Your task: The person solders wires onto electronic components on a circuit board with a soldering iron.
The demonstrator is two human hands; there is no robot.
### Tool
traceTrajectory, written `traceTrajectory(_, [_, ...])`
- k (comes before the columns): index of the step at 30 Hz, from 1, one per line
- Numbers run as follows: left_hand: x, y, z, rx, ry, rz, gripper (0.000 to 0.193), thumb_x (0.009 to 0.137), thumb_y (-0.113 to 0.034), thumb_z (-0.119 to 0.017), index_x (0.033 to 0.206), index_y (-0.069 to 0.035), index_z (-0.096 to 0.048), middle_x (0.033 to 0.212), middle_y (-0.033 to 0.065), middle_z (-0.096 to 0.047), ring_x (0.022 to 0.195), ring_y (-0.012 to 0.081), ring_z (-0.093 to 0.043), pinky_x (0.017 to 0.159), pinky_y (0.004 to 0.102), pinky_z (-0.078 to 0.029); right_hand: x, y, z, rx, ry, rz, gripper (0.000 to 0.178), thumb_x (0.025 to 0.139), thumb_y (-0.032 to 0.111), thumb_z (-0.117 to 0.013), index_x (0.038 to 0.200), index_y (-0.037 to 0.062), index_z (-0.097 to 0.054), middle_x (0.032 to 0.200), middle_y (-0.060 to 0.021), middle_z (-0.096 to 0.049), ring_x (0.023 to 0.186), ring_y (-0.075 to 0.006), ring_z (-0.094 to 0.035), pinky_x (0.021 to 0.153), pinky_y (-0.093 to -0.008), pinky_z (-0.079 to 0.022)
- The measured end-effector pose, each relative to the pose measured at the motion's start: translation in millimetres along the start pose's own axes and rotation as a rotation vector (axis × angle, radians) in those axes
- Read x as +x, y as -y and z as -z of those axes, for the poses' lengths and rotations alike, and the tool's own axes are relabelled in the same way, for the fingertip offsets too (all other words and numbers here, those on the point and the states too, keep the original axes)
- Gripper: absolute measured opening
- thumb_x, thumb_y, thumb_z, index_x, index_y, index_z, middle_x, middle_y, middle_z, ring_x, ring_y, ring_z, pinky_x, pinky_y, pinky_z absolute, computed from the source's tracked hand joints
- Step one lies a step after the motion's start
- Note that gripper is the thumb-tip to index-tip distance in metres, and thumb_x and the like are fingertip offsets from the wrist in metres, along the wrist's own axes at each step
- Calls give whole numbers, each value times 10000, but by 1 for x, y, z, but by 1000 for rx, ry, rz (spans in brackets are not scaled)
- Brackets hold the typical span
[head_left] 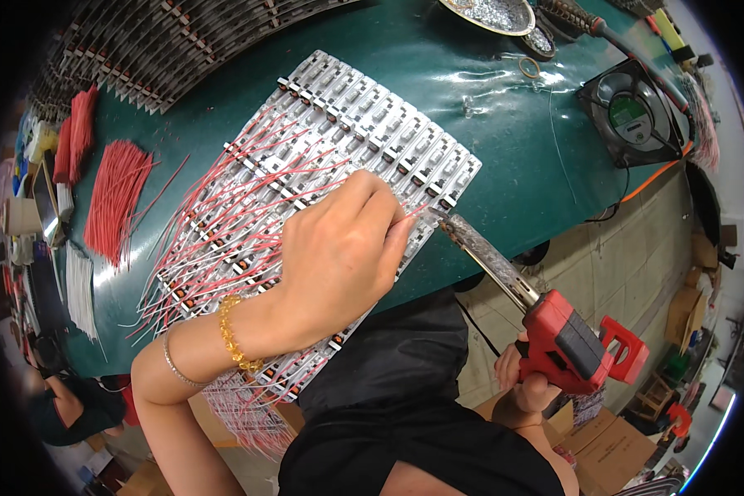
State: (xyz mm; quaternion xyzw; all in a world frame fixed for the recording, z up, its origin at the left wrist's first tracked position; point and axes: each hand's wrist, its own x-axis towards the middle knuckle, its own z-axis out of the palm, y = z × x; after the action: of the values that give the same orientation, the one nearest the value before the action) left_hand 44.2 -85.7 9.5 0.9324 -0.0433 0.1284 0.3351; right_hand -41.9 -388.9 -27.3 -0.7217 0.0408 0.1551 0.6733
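My left hand [343,248] is pinched over a block of silvery metal modules [372,116] set in rows, a thin red wire [415,212] between thumb and forefinger. A yellow bead bracelet circles that wrist. My right hand [525,380] grips a red and black soldering gun [570,343] from below. Its dark tip points up and left, meeting the modules' right edge close to the wire's end; whether it touches cannot be made out. Many red and white wires [215,223] run from the modules toward the left. My left hand hides part of the rows.
Bundles of red wire [117,198] and white wire [80,289] lie on the green table [438,256] at left. Stacked module strips [165,50] stand at the far left. At the back right are a metal bowl [492,15] of silvery bits and a black fan [632,116].
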Motion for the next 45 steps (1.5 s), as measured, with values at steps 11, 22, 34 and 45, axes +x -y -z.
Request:
traceTrajectory(11, [4,3,1,19,-53,-85,116,720,-48,-699,781,-27,-603,736,40,-551,598,183,-537,522,302,-425,21,25,-29,194,114,233,765,789,514,-620,1176,-105,-392,461,2,-415,355,-127,-424,395,-242,-374])
traceTrajectory(22, [5,-8,1,22,42,-153,111,721,-80,-692,708,-72,-583,622,19,-525,650,196,-468,714,350,-325,18,32,-20,225,117,157,811,762,562,-616,1192,-89,-395,462,13,-419,372,-119,-435,414,-245,-391])
traceTrajectory(34, [0,-8,-12,108,-33,-172,150,711,-49,-695,691,-87,-552,614,13,-494,632,200,-455,704,341,-333,1,-2,6,-252,19,39,645,683,728,-533,778,93,-599,719,25,-581,713,-165,-559,731,-350,-413])
traceTrajectory(45, [-2,-8,-13,112,-45,-188,142,704,-40,-695,691,-82,-560,603,14,-491,632,199,-460,698,339,-334,9,0,-9,76,61,170,822,736,583,-623,1148,-100,-424,461,16,-416,381,-116,-431,420,-252,-385])
